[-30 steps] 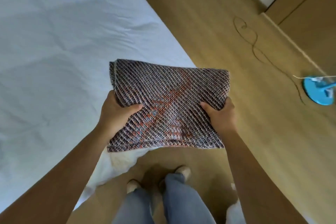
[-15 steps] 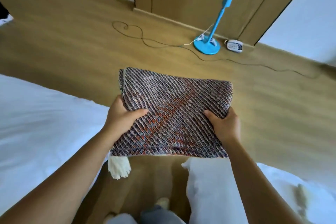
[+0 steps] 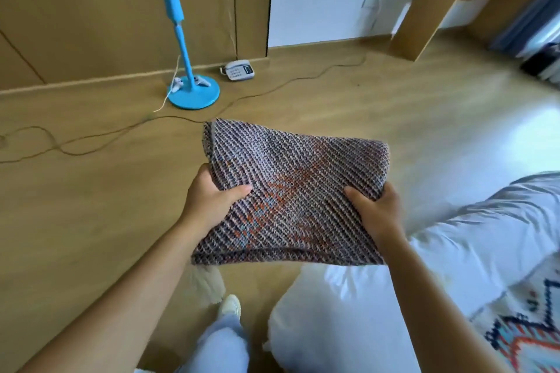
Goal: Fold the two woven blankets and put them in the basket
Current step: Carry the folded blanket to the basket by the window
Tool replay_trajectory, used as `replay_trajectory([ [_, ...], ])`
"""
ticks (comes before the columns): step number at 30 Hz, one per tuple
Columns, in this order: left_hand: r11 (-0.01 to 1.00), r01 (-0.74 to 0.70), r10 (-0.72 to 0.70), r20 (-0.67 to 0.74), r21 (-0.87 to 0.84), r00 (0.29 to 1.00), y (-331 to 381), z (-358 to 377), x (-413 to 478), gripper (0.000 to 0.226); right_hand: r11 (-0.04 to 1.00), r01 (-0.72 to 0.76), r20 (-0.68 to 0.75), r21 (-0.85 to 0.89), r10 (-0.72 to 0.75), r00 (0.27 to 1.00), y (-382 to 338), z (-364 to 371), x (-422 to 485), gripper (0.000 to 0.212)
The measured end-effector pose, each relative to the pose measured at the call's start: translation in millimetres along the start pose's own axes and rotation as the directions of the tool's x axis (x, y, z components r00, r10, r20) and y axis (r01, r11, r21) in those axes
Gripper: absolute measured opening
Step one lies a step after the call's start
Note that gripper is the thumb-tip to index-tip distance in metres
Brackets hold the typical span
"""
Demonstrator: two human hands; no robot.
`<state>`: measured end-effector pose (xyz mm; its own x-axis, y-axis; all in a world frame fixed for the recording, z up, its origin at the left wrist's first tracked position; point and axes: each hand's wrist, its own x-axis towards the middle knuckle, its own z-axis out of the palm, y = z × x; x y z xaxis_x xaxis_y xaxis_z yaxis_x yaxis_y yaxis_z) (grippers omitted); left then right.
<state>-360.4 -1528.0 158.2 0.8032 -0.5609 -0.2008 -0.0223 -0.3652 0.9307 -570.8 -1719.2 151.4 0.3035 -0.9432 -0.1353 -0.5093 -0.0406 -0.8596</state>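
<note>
A folded woven blanket (image 3: pixel 291 188), grey and dark with orange and blue marks, is held flat in the air above the wooden floor. My left hand (image 3: pixel 212 200) grips its left edge, thumb on top. My right hand (image 3: pixel 375 212) grips its right edge the same way. A cream tassel (image 3: pixel 209 281) hangs below the blanket's near left corner. A second woven blanket (image 3: pixel 527 333), white with blue, orange and dark pattern, lies at the bottom right on the bed. No basket is in view.
A blue fan stand (image 3: pixel 191 91) stands on the floor at the back left, with cables (image 3: pixel 91 142) trailing across the boards. A white phone (image 3: pixel 239 71) lies by the wall. White bedding (image 3: pixel 454 257) fills the lower right. A wooden desk (image 3: pixel 430 6) stands at the back right.
The view has swung right, away from the bed toward the floor, wall and desk. Both hands keep the same grip on the folded blanket. The patterned blanket has come into view.
</note>
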Motion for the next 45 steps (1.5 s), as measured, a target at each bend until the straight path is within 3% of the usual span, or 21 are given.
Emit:
replay_trajectory([
  [7,0.992,-0.108,0.087,0.264,0.064,0.960,61.7,89.6,133.5,0.055,0.991,-0.124,-0.237,0.055,0.134,0.962,-3.4,-31.4,84.6,0.044],
  [15,0.979,-0.187,0.120,0.498,0.085,0.859,122.5,252.2,232.4,0.056,0.972,-0.217,-0.437,0.087,0.233,0.869,29.1,-97.4,193.2,0.043],
  [32,0.945,-0.310,0.157,0.692,0.102,0.705,264.0,598.5,398.5,0.058,0.924,-0.321,-0.580,0.210,0.382,0.720,83.2,-265.9,487.3,0.050],
  [45,0.899,-0.435,0.176,0.871,0.048,0.459,403.9,886.6,524.9,0.059,0.862,-0.402,-0.727,0.310,0.487,0.484,110.7,-396.4,712.8,0.052],
])
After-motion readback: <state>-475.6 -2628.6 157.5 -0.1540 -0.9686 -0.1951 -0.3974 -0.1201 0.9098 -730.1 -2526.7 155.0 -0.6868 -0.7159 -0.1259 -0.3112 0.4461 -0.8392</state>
